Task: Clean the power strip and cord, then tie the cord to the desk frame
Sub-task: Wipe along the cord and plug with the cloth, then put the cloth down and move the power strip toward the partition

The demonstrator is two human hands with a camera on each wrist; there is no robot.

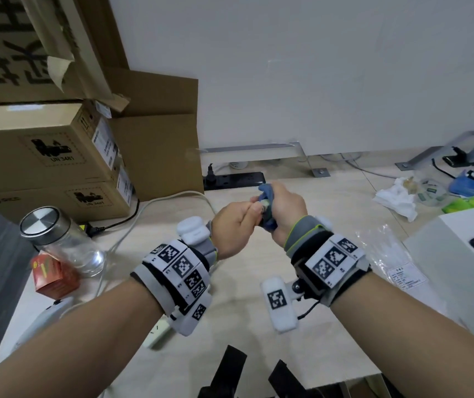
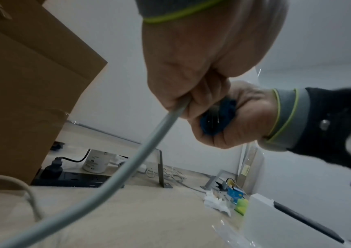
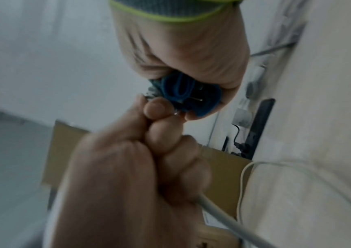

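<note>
Both hands meet just in front of the black power strip [image 1: 234,179] at the desk's back edge. The left hand [image 1: 234,225] is clenched round the grey cord [image 2: 128,167]; touching it, the right hand [image 1: 283,209] squeezes a blue cloth [image 1: 267,193] around the cord's end. This looks like the cord-wiping step; next the cloth probably needs drawing along the cord while the left hand keeps it taut. What the cloth covers, perhaps a plug, is hidden, and the white strip [image 1: 157,336] nearer the person is mostly behind the left forearm.
</note>
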